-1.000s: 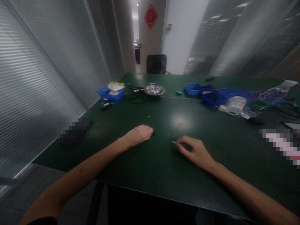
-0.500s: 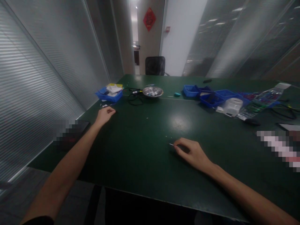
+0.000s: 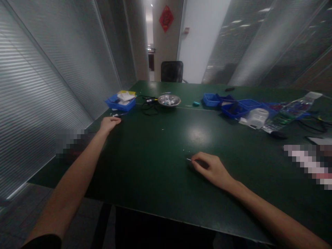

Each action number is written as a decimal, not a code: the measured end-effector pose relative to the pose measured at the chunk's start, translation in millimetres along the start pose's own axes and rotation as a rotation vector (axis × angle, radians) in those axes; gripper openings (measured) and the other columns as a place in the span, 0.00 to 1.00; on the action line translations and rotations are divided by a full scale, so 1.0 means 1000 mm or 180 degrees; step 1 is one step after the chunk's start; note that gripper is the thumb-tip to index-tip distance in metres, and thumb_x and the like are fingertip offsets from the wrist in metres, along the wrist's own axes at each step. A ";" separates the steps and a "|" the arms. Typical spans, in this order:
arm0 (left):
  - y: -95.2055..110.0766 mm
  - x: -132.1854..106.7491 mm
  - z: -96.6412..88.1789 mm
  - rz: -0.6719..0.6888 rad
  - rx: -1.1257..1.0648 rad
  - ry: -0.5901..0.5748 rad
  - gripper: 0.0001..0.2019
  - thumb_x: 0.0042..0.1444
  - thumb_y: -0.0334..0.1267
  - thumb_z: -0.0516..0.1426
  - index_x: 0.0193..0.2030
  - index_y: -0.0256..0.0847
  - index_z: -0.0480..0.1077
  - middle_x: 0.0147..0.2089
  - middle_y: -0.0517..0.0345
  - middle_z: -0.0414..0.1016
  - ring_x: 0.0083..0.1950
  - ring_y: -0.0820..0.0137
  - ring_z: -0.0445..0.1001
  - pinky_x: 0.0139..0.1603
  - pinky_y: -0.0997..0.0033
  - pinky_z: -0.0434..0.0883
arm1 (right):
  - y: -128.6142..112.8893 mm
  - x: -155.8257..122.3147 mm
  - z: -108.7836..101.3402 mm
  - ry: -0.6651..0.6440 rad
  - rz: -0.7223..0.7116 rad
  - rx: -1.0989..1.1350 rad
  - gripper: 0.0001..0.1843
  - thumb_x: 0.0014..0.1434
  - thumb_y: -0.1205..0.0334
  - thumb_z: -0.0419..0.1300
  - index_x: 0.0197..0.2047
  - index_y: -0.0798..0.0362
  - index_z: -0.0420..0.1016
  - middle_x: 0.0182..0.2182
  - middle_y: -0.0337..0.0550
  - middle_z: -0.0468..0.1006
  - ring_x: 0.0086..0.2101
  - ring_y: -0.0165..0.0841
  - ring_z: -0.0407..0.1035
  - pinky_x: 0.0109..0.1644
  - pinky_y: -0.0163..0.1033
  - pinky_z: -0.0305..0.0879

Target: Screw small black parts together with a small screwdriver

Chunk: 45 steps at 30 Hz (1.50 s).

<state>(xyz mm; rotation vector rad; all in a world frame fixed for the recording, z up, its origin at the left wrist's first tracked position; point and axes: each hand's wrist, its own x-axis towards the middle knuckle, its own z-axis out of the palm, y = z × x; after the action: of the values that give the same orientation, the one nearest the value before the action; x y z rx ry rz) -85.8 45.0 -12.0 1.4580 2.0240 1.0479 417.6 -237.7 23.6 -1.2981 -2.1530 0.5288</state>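
My right hand is low over the green table, thumb and forefinger pinched on a thin white stick. The stick's tip points left; its other end is hidden by the fingertips. Two tiny white specks lie just beyond it. My left hand is stretched out to the far left, its fingers pressed together. Whatever they may hold is too small to make out. Small white scraps lie just behind that hand, in front of a blue tray with white paper in it.
A metal bowl with small pieces stands at the back beside black cables. On the right are blue bins, a white roll-like object and a clear plastic bottle lying slanted. A black chair stands beyond the table.
My left hand has moved a little to the left and away from the table's middle. My right hand holds the stick in nearly the same place.
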 end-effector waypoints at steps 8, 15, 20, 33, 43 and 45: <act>0.003 -0.004 -0.004 0.0085 0.0600 -0.0136 0.14 0.52 0.45 0.67 0.44 0.44 0.84 0.46 0.51 0.84 0.47 0.57 0.80 0.50 0.62 0.73 | -0.003 0.000 0.000 0.0000 0.0026 -0.0024 0.09 0.70 0.59 0.57 0.43 0.50 0.78 0.38 0.43 0.82 0.35 0.35 0.77 0.35 0.36 0.72; 0.037 -0.049 0.007 0.1090 0.0895 -0.0751 0.11 0.59 0.43 0.62 0.43 0.42 0.82 0.45 0.50 0.83 0.46 0.60 0.80 0.50 0.65 0.72 | -0.004 0.001 -0.001 0.0022 -0.0057 -0.0045 0.10 0.70 0.59 0.56 0.43 0.51 0.79 0.38 0.44 0.83 0.34 0.35 0.77 0.34 0.36 0.72; 0.090 -0.133 0.039 0.2002 0.0254 -0.1785 0.15 0.63 0.48 0.60 0.48 0.41 0.81 0.42 0.51 0.80 0.39 0.64 0.76 0.38 0.67 0.70 | -0.003 0.001 -0.001 0.0015 -0.0058 -0.0034 0.09 0.70 0.60 0.57 0.43 0.50 0.79 0.38 0.43 0.83 0.35 0.35 0.78 0.35 0.37 0.73; 0.129 -0.275 0.076 0.3647 0.0051 -0.2847 0.08 0.65 0.39 0.60 0.48 0.40 0.76 0.41 0.55 0.75 0.43 0.66 0.72 0.44 0.67 0.67 | -0.007 -0.006 0.001 -0.0328 -0.0385 0.0017 0.07 0.69 0.62 0.58 0.43 0.51 0.78 0.34 0.40 0.80 0.30 0.31 0.73 0.35 0.35 0.66; 0.127 -0.276 0.077 0.3766 0.0092 -0.2856 0.08 0.65 0.38 0.60 0.48 0.41 0.74 0.43 0.55 0.75 0.45 0.64 0.72 0.47 0.64 0.67 | -0.011 -0.004 0.003 -0.0354 -0.0439 -0.0133 0.06 0.67 0.63 0.58 0.41 0.51 0.77 0.33 0.40 0.79 0.29 0.30 0.72 0.34 0.35 0.64; 0.126 -0.276 0.077 0.3741 0.0076 -0.2850 0.08 0.65 0.38 0.60 0.48 0.42 0.74 0.43 0.54 0.75 0.45 0.64 0.72 0.47 0.64 0.67 | -0.011 -0.004 0.003 -0.0359 -0.0439 -0.0131 0.06 0.67 0.64 0.58 0.41 0.51 0.77 0.33 0.40 0.79 0.29 0.30 0.73 0.34 0.35 0.64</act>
<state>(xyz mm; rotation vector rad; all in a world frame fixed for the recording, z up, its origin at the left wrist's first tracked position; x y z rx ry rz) 142.9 -166.7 16.0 2.5510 0.4736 0.4704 409.6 -246.2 27.1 -1.1553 -2.3376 0.5147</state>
